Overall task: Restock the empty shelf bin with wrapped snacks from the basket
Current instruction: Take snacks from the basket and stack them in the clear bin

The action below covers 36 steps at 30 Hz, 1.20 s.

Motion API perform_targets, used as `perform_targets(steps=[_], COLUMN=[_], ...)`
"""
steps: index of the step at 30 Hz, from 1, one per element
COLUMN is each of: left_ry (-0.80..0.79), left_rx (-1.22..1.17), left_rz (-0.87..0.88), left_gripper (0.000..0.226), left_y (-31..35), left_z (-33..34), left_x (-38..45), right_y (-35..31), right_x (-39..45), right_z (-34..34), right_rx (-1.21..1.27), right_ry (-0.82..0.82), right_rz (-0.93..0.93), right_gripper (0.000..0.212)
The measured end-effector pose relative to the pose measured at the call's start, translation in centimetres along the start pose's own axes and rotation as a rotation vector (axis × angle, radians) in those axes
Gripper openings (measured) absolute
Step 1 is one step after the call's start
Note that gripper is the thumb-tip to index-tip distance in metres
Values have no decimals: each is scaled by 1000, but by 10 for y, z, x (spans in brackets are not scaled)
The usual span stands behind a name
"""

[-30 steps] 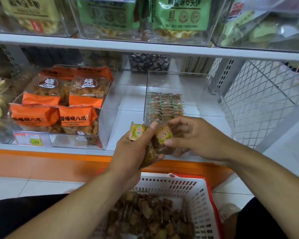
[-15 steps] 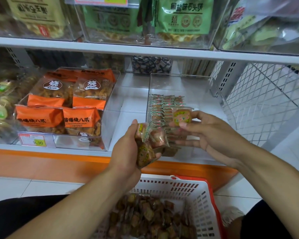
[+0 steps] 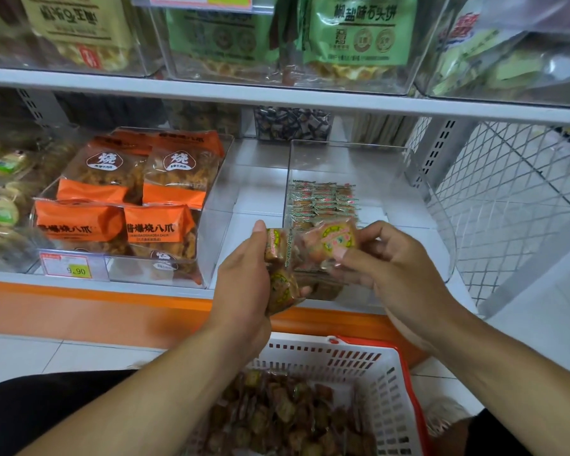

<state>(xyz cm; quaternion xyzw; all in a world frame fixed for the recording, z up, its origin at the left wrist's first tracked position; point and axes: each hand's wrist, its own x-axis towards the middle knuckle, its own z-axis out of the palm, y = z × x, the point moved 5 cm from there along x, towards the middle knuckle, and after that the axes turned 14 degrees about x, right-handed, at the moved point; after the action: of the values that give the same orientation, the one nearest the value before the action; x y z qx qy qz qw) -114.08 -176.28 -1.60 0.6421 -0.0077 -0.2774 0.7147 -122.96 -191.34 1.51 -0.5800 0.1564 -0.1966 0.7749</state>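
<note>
holding a spare bunch of small green-and-pink wrapped snacks (image 3: 282, 274), the left hand (image 3: 244, 284) feeds the right hand (image 3: 392, 271), whose fingers (image 3: 349, 258) pinch one snack (image 3: 338, 240) flat for stacking in the clear plastic shelf bin (image 3: 392, 179) just beyond.

Both hands hold wrapped snacks before the shelf bin.
The left hand (image 3: 244, 274) grips a bunch of snacks (image 3: 280, 278); the right hand (image 3: 392, 268) pinches one snack (image 3: 334, 240) before the clear bin (image 3: 369, 153), above the white basket (image 3: 389, 383).
</note>
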Motion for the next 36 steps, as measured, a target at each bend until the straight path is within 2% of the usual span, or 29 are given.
perform_targets(steps=[2,4,6,9,11,13,15,17,19,23,26,29,32,36], left_ry=[-7,-67,-133,-275,-360,-325,-276,-240,-212,-208,-189,-182,-203,-261], left_rx=[11,62,121,120,129,183,189,178,186,202,281,367,400,380], left_rz=[-18,-23,-13,-26,-9,52,76,73,89,114,155,206,226,126], left_gripper=[36,33,36,55,58,41,29,26,24,25,20,20,23,25], left_y=[0,0,3,8,12,14,13,10,9,9,7,5,2,-3], left_z=[-4,-4,-2,1,1,-3,-8,-11,-14,-14,-12,-8,-4,0], left_x=[0,0,0,-4,-7,-6,-5,-4,-4,-6,-9,-12,-14,-9], right_y=[-20,-33,-30,-23,-20,-17,-15,-15,-19,-3,11,21,30,31], right_x=[-6,-17,-25,-29,-31,-31,-28,-24,-17,-11,-17,-23,-27,-28], right_z=[1,12,23,33,36,34,28,21,12,7,10,15,18,20], right_rx=[-359,-714,-970,-1141,-1155,-1085,-832,-477,-200,157,250,239,263,312], right_ry=[-20,-162,-349,-477,-494,-494,-463,-387,-256,-139,-43,-22,-18,-31], right_rz=[-341,-667,-887,-982,-988,-879,-599,-338,-187,183,305,352,427,470], right_gripper=[21,27,26,15,11,14,21,23,27,31,24,29,23,25])
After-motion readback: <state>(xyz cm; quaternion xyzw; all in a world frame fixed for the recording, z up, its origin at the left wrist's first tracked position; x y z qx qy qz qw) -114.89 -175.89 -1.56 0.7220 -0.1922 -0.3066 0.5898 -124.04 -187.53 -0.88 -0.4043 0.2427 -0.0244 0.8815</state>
